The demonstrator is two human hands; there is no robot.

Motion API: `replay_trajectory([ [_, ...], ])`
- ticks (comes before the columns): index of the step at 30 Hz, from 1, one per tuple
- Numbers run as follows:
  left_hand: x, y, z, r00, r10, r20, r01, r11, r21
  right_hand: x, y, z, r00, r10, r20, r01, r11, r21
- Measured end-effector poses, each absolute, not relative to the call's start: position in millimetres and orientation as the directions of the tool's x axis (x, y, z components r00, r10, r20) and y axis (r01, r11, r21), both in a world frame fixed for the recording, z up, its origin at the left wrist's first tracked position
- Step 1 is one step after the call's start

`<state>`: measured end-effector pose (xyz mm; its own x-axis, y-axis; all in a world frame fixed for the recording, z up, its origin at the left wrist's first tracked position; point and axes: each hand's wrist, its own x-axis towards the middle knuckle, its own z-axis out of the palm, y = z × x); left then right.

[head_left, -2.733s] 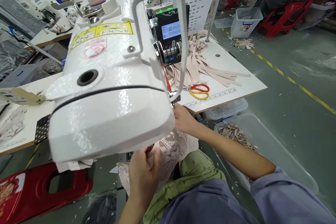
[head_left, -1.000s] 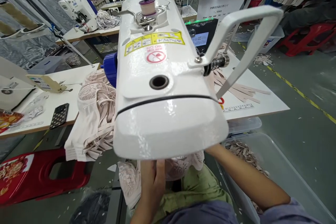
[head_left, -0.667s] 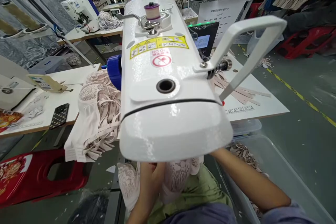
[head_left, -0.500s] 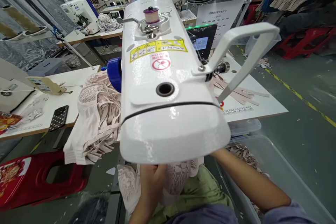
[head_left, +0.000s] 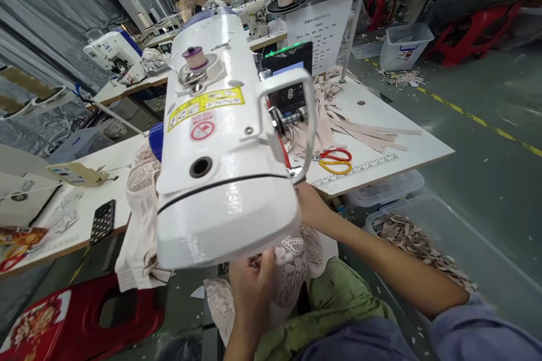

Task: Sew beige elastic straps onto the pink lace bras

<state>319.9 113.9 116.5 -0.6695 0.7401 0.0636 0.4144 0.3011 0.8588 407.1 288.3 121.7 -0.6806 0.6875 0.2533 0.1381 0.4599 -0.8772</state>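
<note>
A white sewing machine [head_left: 228, 220] fills the middle of the view and hides its needle area. Below its head, my left hand [head_left: 253, 282] is closed on a pale pink lace garment [head_left: 292, 271], which hangs over my lap. My right hand [head_left: 308, 203] is at the right side of the machine head, by the metal lever; its fingers are mostly hidden behind the machine. Right of the machine, scissors with red and yellow handles [head_left: 336, 161] lie on the table beside pale fabric strips [head_left: 368, 132].
More pale garments [head_left: 141, 225] hang over the table edge at left, near a dark patterned phone [head_left: 103, 221]. A red stool [head_left: 91, 310] stands below. At lower right is a clear bin [head_left: 449, 214] with fabric scraps. A person sits in the far right background.
The view has shifted, so the machine appears further left and the scissors show. The lifting handle has swung in close to the machine. My right hand has risen beside the machine head.
</note>
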Motion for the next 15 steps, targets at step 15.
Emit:
replay_trajectory([
  [15, 387, 94, 81, 0.259, 0.846, -0.465, -0.371, 0.532, 0.761, 468, 264, 143, -0.826, 0.562, 0.043, -0.024, 0.041, -0.999],
])
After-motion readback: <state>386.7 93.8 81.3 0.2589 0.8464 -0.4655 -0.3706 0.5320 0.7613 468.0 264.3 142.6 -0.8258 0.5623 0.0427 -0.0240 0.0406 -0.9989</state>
